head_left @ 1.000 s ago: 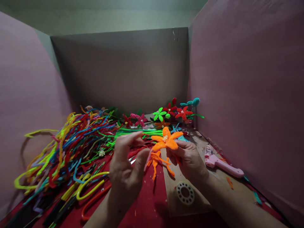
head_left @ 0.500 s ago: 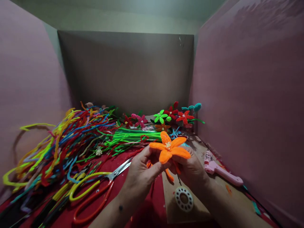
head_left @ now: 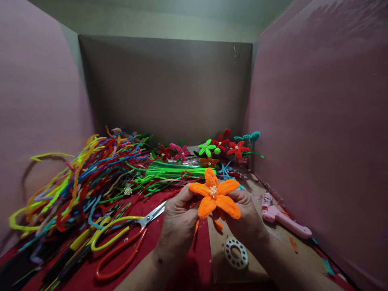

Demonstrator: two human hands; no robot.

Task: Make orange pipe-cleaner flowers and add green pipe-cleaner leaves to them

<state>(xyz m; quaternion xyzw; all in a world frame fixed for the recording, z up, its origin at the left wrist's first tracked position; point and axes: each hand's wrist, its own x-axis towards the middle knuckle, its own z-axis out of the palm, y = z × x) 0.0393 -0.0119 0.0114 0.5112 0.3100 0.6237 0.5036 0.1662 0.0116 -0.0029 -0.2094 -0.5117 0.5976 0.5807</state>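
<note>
1. Orange flower [head_left: 216, 197]: held up mid-scene, over red cloth [head_left: 157, 252] and board [head_left: 218, 268], between left hand [head_left: 178, 216] and right hand [head_left: 247, 212]. Petals [head_left: 229, 186] spread, pale stamens [head_left: 213, 191] showing at centre.
2. Left hand: thumb and fingers drawn together, clamped on the flower at its left side. Right hand: clamped on it from behind, at right. Exact finger contact hidden.
3. Risk, petals: could crease or twist out of line under too hard a pinch or an uneven pull. Judged soft and bendable from the fuzzy look.
4. Risk, stamens: could tilt or loosen if brushed by a thumb. Fixing at the back not visible.
5. Risk, strips [head_left: 218, 225]: seen just below the flower; could snag on fingers when turning it. Cannot tell whether attached.
6. Risk, scissors [head_left: 142, 221]: lying left, tips hidden behind left hand. Could nick or be knocked if lowering that hand blindly.
7. Risk, reel [head_left: 229, 260]: on the board, near side; could be bumped by lowering right hand.
</note>
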